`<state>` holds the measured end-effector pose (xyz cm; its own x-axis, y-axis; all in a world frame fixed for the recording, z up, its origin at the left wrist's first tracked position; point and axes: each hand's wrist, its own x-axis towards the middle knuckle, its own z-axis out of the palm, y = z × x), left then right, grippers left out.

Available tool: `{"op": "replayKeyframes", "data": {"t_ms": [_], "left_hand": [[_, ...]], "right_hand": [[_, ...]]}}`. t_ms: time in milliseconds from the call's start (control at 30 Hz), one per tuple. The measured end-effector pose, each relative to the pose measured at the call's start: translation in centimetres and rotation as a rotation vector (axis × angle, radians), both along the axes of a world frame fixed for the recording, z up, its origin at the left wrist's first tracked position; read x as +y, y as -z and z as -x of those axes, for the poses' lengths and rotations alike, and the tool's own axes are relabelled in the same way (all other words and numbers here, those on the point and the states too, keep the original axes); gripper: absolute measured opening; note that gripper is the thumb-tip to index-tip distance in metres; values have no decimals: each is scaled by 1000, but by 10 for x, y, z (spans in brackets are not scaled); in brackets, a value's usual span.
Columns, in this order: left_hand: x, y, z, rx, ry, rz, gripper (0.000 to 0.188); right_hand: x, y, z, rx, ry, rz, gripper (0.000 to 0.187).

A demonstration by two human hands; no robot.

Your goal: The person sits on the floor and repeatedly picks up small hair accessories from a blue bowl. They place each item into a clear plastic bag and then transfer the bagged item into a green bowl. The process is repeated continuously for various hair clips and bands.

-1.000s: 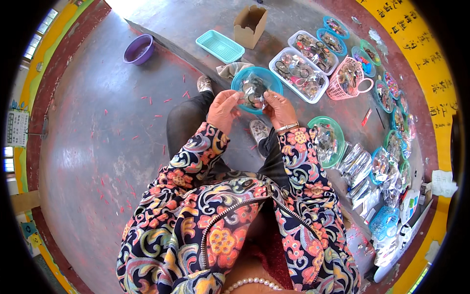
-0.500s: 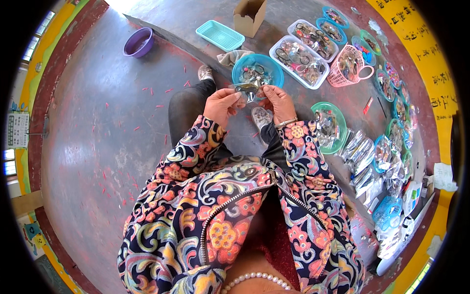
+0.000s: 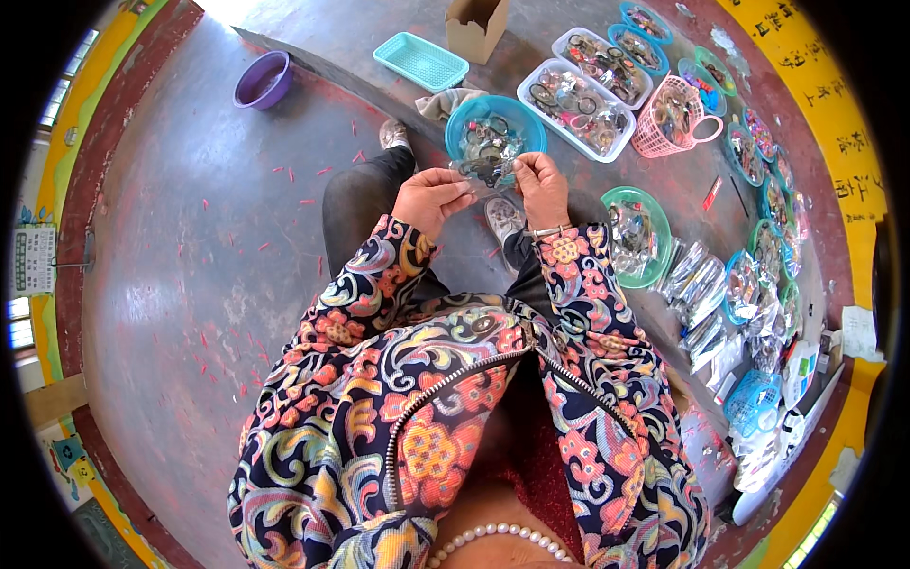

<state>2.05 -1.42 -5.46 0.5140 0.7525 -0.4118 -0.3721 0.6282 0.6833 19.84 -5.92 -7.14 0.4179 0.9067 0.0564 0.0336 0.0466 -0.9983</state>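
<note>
A small clear plastic packet [image 3: 486, 172] with dark contents hangs between a person's hands, at the near side of a blue basin [image 3: 456, 121]. The right hand [image 3: 543, 192] pinches its right edge; fingertips of the left hand [image 3: 429, 198] bunch at its left, their grip hard to tell. It looks light, limp and slippery, probably best held by the edges.
</note>
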Motion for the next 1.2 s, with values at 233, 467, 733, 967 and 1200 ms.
{"op": "replayKeyframes", "data": {"t_ms": [233,467,733,967,1200], "left_hand": [[10,-3,10,-12,254,56,26],[24,6,19,375,492,-395,41],[18,8,13,428,587,-556,17],[9,0,8,375,258,-349,15],[6,-2,7,333,249,-264,18]], "right_hand": [[-2,-9,2,145,-212,4,8],[-6,-18,10,123,-425,96,8],[-2,-19,13,173,-502,142,12],[1,-17,11,277,-406,217,16],[2,-10,9,242,-407,204,15]]}}
